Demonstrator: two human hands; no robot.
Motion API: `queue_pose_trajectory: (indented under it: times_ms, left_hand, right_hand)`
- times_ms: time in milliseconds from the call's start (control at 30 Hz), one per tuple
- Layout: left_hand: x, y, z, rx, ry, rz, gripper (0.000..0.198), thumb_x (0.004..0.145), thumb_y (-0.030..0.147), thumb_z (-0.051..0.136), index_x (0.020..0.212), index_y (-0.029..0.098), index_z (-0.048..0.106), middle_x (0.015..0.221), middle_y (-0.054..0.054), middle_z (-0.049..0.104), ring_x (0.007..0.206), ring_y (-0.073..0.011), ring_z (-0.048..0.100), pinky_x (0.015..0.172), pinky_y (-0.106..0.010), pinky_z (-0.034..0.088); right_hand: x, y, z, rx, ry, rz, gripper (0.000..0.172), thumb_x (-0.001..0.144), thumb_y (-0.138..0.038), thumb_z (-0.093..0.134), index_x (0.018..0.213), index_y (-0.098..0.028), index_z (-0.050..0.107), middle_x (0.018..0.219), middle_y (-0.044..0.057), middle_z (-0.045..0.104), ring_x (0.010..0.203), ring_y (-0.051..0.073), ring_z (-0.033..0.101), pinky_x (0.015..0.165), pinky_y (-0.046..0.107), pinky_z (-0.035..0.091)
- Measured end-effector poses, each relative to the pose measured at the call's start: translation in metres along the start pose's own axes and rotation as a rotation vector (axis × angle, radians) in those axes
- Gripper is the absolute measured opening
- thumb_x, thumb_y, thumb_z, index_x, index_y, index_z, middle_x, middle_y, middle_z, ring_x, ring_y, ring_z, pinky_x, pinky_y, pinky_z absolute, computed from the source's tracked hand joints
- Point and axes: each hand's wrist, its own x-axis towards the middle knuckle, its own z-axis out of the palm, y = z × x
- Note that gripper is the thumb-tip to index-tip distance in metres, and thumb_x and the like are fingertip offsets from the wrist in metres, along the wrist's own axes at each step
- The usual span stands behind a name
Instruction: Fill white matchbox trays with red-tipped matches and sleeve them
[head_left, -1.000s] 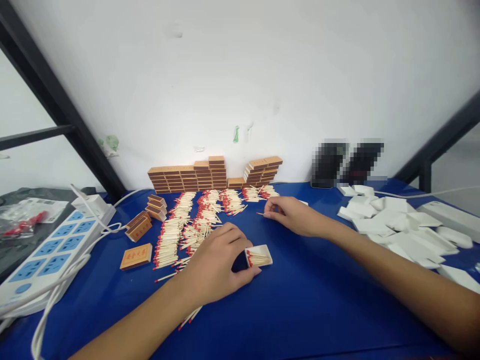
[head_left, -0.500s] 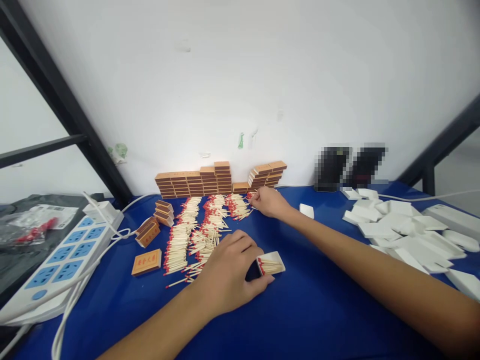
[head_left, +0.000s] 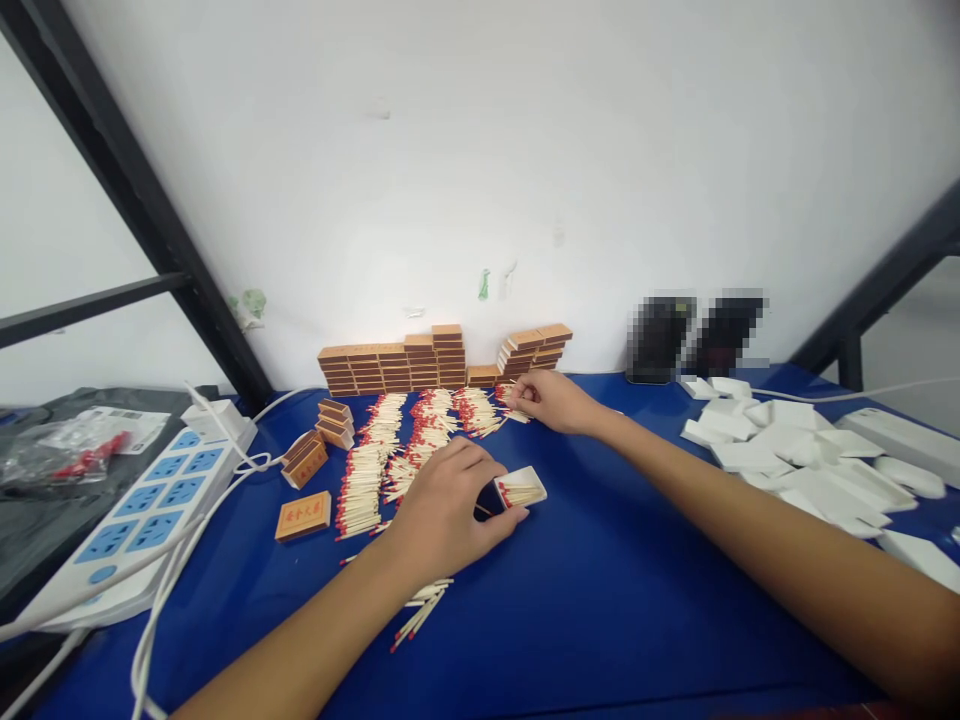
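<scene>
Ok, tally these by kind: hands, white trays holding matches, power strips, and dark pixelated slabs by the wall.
Hands: 2 (left hand, right hand)
White tray holding matches: 1
Power strip: 1
Dark pixelated slabs: 2
Total: 6

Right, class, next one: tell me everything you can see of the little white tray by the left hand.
The tray is small, shallow, rectangular and open-topped, with thin white walls that look like card. It is partly filled: wooden matches lie lengthwise inside, red heads towards the left hand, leaving some white bare. That hand holds it at its left end, between thumb and fingers. It sits over the blue table; whether its base lies flat is unclear.
</scene>
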Motion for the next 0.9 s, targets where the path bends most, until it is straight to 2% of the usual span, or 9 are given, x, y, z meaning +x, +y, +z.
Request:
queue_pose_trajectory:
  times_ms: [133, 300, 433, 733, 900]
  left_hand:
    - [0.000, -0.002, 0.000, 0.000, -0.014, -0.004, 0.026, 0.093, 0.038, 0.080, 0.106, 0.017, 0.074, 0.101, -0.009, 0.072, 0.101, -0.0283, 0.063, 0.093, -0.047, 0.053]
    - [0.001, -0.003, -0.004, 0.001, -0.015, -0.031, 0.026, 0.093, 0.039, 0.080, 0.107, 0.018, 0.074, 0.101, -0.008, 0.072, 0.102, -0.0279, 0.063, 0.094, -0.047, 0.052]
    - [0.002, -0.002, -0.006, 0.007, -0.024, -0.026, 0.025, 0.093, 0.039, 0.080, 0.106, 0.018, 0.074, 0.101, -0.008, 0.073, 0.101, -0.0276, 0.063, 0.093, -0.046, 0.053]
    - [0.002, -0.001, -0.007, 0.017, -0.045, -0.044, 0.026, 0.093, 0.038, 0.080, 0.108, 0.018, 0.074, 0.102, -0.007, 0.072, 0.103, -0.0273, 0.064, 0.094, -0.045, 0.053]
    - [0.005, -0.004, -0.011, 0.046, -0.026, -0.072, 0.026, 0.094, 0.041, 0.079, 0.107, 0.019, 0.073, 0.102, -0.008, 0.072, 0.101, -0.0271, 0.066, 0.093, -0.045, 0.053]
  right_hand:
    - [-0.001, 0.002, -0.002, 0.006, 0.003, -0.035, 0.016, 0.090, -0.027, 0.065, 0.077, -0.019, 0.070, 0.072, 0.002, 0.071, 0.067, 0.016, 0.059, 0.062, 0.028, 0.037]
    - [-0.023, 0.010, -0.009, 0.000, 0.030, -0.037, 0.018, 0.091, -0.031, 0.064, 0.081, -0.020, 0.072, 0.079, 0.004, 0.072, 0.070, 0.018, 0.059, 0.065, 0.029, 0.039]
    - [-0.036, 0.012, -0.002, -0.035, 0.042, -0.056, 0.019, 0.093, -0.034, 0.063, 0.083, -0.021, 0.073, 0.084, 0.005, 0.073, 0.075, 0.019, 0.061, 0.067, 0.030, 0.040]
    - [-0.034, 0.009, 0.006, -0.116, 0.042, -0.068, 0.015, 0.096, -0.030, 0.063, 0.086, -0.020, 0.069, 0.089, 0.006, 0.072, 0.080, 0.020, 0.062, 0.070, 0.031, 0.041]
    - [-0.032, 0.014, 0.006, -0.099, 0.075, -0.156, 0.015, 0.099, -0.029, 0.061, 0.089, -0.020, 0.066, 0.096, 0.008, 0.069, 0.086, 0.021, 0.061, 0.076, 0.031, 0.043]
